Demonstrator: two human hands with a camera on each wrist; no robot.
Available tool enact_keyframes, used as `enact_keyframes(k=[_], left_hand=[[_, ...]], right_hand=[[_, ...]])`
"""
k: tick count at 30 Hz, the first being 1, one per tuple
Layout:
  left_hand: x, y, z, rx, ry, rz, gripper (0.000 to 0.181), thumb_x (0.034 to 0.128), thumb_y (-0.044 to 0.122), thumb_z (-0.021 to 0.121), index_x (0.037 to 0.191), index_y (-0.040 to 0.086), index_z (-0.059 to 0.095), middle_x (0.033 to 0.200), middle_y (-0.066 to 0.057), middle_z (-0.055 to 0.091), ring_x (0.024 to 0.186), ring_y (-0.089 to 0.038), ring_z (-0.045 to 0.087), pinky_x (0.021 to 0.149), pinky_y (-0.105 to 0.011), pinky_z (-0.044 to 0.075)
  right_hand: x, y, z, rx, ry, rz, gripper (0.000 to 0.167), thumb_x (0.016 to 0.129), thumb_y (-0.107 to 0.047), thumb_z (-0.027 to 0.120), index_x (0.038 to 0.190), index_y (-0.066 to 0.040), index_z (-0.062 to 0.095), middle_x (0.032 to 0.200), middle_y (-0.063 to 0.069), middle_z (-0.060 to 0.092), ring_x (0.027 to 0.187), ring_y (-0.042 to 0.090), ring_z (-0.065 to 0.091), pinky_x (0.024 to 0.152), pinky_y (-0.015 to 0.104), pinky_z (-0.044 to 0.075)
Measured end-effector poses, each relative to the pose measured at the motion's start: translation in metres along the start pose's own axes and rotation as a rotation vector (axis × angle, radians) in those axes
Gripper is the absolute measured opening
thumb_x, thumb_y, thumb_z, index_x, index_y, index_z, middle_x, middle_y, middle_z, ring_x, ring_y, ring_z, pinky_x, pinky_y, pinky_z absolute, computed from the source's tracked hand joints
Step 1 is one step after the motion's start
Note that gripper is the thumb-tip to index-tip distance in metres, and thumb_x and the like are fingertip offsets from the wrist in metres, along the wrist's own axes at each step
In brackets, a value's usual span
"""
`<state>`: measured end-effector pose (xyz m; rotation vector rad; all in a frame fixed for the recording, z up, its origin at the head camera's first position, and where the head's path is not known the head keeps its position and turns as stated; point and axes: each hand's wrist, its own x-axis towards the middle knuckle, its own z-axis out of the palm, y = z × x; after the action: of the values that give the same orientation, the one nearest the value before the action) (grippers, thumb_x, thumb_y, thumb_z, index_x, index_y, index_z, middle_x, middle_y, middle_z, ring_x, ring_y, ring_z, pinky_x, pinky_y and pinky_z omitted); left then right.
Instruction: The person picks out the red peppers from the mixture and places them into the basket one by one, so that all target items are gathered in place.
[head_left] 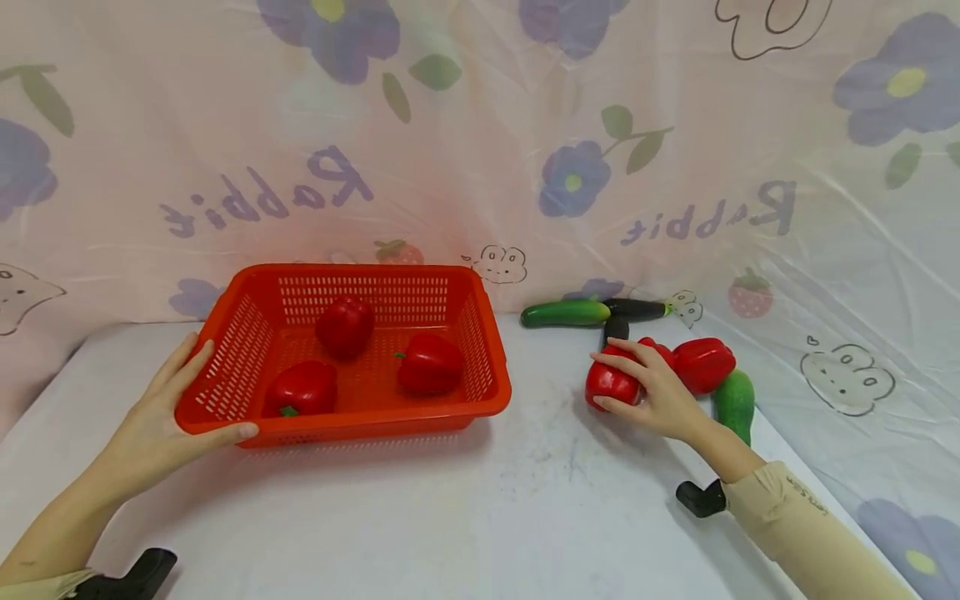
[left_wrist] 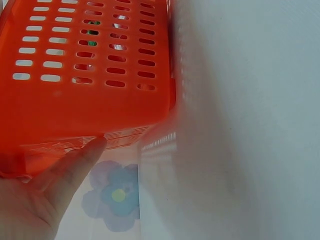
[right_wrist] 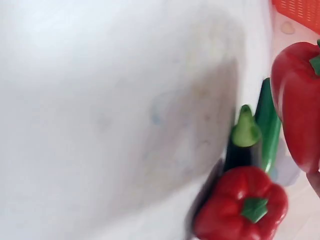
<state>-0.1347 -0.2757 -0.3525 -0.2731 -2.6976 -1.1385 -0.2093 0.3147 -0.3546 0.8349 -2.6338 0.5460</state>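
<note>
My left hand (head_left: pixel 153 417) holds the near left corner of a red plastic basket (head_left: pixel 375 422), thumb along the front rim and fingers at the left side. In the left wrist view, one digit lies against the slotted basket wall (left_wrist: pixel 95 107). Inside the basket are three red bell peppers: one at the back (head_left: pixel 346 327), one at the front left (head_left: pixel 302 388) and one at the right (head_left: pixel 431 365). At the right, my right hand (head_left: pixel 652 392) grips another red bell pepper (head_left: pixel 611 382), seen close up at the right wrist view's edge (right_wrist: pixel 299 107).
Behind the right hand lie more red bell peppers (head_left: pixel 703 365), a green cucumber (head_left: pixel 566 313), a dark eggplant (head_left: pixel 636 310) and another green vegetable (head_left: pixel 735 404). A flowered curtain (head_left: pixel 465 167) hangs behind the white table (head_left: pixel 420 525).
</note>
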Motion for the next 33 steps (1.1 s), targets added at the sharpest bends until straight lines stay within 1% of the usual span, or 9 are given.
enact_keyframes(k=[4,8,12,14,18,21,27,33], left_hand=[[0.001,0.001,0.000,0.000,-0.005,0.004,0.113,0.0728,0.028,0.083,0.155,0.010,0.008,0.162,-0.007,-0.006,0.143,-0.050,0.001,0.096,-0.081,0.012],[0.001,0.002,0.000,-0.012,-0.014,-0.002,0.112,0.0735,0.028,0.082,0.155,0.012,0.007,0.162,-0.005,-0.007,0.143,-0.050,0.001,0.095,-0.081,0.013],[0.001,0.003,0.001,-0.018,-0.024,-0.009,0.113,0.0737,0.029,0.082,0.155,0.014,0.006,0.162,-0.004,-0.008,0.142,-0.051,0.001,0.094,-0.081,0.013],[0.001,0.004,0.001,-0.013,-0.026,-0.012,0.113,0.0740,0.030,0.082,0.155,0.015,0.006,0.162,-0.004,-0.008,0.142,-0.051,0.002,0.093,-0.081,0.015],[0.000,0.003,-0.001,-0.008,-0.018,-0.013,0.112,0.0743,0.030,0.082,0.155,0.015,0.006,0.162,-0.003,-0.008,0.142,-0.051,0.003,0.093,-0.081,0.015],[-0.001,0.003,0.000,-0.013,-0.013,-0.014,0.112,0.0742,0.030,0.082,0.155,0.013,0.006,0.162,-0.004,-0.007,0.142,-0.051,0.002,0.094,-0.081,0.014],[-0.001,0.004,0.000,-0.004,-0.012,-0.022,0.113,0.0739,0.032,0.082,0.155,0.013,0.006,0.162,-0.005,-0.006,0.142,-0.051,0.005,0.092,-0.081,0.018],[-0.002,0.005,-0.001,-0.011,-0.004,-0.013,0.113,0.0734,0.031,0.082,0.155,0.013,0.007,0.162,-0.005,-0.006,0.142,-0.050,0.004,0.093,-0.081,0.017]], right_hand=[[0.010,-0.004,-0.005,0.029,0.003,0.001,0.069,0.069,-0.019,0.085,0.132,-0.020,0.057,0.144,0.013,0.042,0.127,0.034,0.040,0.079,0.055,0.055],[0.020,-0.010,-0.010,0.054,0.032,-0.007,0.068,0.070,-0.017,0.085,0.132,-0.019,0.057,0.145,0.013,0.041,0.127,0.034,0.039,0.078,0.055,0.056],[0.032,-0.016,-0.014,0.070,0.072,-0.044,0.069,0.069,-0.013,0.084,0.132,-0.017,0.057,0.144,0.014,0.041,0.128,0.036,0.038,0.078,0.057,0.055],[0.039,-0.020,-0.014,0.067,0.082,-0.069,0.069,0.069,-0.012,0.085,0.132,-0.017,0.058,0.144,0.013,0.041,0.128,0.035,0.037,0.078,0.056,0.055],[0.055,-0.030,-0.014,0.059,0.085,-0.121,0.064,0.071,-0.015,0.084,0.130,-0.019,0.059,0.144,0.012,0.043,0.127,0.033,0.040,0.079,0.053,0.056],[0.065,-0.039,-0.013,0.074,0.082,-0.139,0.062,0.073,-0.017,0.083,0.130,-0.021,0.060,0.143,0.011,0.043,0.127,0.032,0.040,0.080,0.052,0.056],[0.074,-0.048,-0.012,0.074,0.073,-0.147,0.063,0.073,-0.017,0.083,0.131,-0.020,0.060,0.143,0.013,0.043,0.127,0.032,0.039,0.081,0.053,0.055],[0.081,-0.056,-0.010,0.075,0.066,-0.157,0.064,0.072,-0.019,0.084,0.131,-0.022,0.059,0.144,0.012,0.043,0.127,0.032,0.040,0.081,0.051,0.056]])
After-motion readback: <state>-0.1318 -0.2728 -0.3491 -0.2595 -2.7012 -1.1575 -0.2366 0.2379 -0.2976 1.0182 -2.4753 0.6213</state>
